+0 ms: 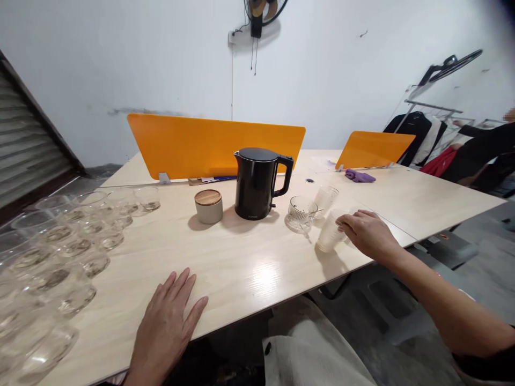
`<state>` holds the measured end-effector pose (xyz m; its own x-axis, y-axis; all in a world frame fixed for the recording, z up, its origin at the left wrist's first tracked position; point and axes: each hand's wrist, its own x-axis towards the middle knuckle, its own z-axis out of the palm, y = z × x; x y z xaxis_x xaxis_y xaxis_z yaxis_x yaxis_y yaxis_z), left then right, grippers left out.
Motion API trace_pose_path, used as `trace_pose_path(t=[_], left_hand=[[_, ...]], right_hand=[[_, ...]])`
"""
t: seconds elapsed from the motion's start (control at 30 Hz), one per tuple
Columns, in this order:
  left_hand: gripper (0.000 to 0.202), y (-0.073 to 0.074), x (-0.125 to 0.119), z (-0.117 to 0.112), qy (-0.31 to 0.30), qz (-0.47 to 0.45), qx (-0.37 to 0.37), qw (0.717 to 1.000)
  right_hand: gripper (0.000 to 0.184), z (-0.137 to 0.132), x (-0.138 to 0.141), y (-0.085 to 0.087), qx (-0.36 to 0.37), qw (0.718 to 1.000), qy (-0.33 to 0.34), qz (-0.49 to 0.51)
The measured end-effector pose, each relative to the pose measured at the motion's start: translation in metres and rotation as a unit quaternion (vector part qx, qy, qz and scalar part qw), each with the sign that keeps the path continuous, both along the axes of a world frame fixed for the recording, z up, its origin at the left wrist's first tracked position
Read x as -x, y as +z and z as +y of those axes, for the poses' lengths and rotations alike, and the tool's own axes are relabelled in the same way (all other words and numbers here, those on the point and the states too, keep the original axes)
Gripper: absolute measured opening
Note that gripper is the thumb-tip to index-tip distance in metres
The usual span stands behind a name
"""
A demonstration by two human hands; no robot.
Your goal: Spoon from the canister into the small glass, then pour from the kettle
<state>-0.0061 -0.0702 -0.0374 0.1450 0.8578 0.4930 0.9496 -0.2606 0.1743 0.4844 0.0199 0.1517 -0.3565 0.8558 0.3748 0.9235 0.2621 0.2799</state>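
My left hand (169,316) lies flat on the light wooden table (229,268), its fingers spread and nothing in them. Over on the right, my right hand (368,233) has its fingers closed on a clear ribbed drinking glass (329,235), which is tilted and slightly blurred. Behind that glass stands another clear glass (326,198). A ribbed glass cup on a saucer (300,214) is just to the left. The black electric kettle (254,185) stands at mid-table, with a grey canister with a wooden lid (209,208) beside it.
Several rows of clear glass cups (76,246) crowd the table's left side. An orange divider panel (213,147) rises behind the kettle, and a second orange panel (374,150) stands farther right, near a folded purple cloth (360,176). Another person's dark sleeve (486,134) shows by the clothes rack.
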Motion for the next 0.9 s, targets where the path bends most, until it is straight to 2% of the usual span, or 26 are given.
trace_pose_path(t=[0.2,0.33,0.47,0.57,0.63,0.7,0.8,0.9], left_hand=[[0.057,-0.003,0.001,0.001,-0.008,-0.015,-0.009,1.000],[0.058,-0.003,0.002,0.002,-0.004,-0.010,-0.001,1.000],[0.057,0.000,0.000,0.002,0.006,0.002,0.005,1.000],[0.051,0.006,-0.003,0.001,0.011,0.002,0.012,1.000],[0.050,0.010,-0.005,0.000,0.013,-0.001,0.015,1.000],[0.051,0.015,-0.007,-0.001,0.012,-0.004,0.020,1.000],[0.049,0.022,-0.009,-0.002,0.017,-0.008,0.028,0.999],[0.048,0.026,-0.010,-0.003,0.024,-0.017,0.040,0.999]], right_hand=[[0.031,-0.006,-0.001,0.001,-0.041,0.997,0.004,0.066],[0.026,-0.009,-0.006,0.009,-0.078,0.993,-0.012,0.088],[0.019,-0.018,-0.005,0.030,-0.193,0.977,-0.014,0.086],[0.019,-0.032,0.015,0.044,-0.272,0.956,0.016,0.104],[0.016,-0.040,0.040,0.043,-0.250,0.955,0.054,0.148],[0.013,-0.042,0.071,0.033,-0.180,0.954,0.124,0.204],[0.016,-0.033,0.122,0.003,-0.063,0.938,0.209,0.268],[0.023,-0.018,0.170,-0.028,0.015,0.921,0.262,0.286]])
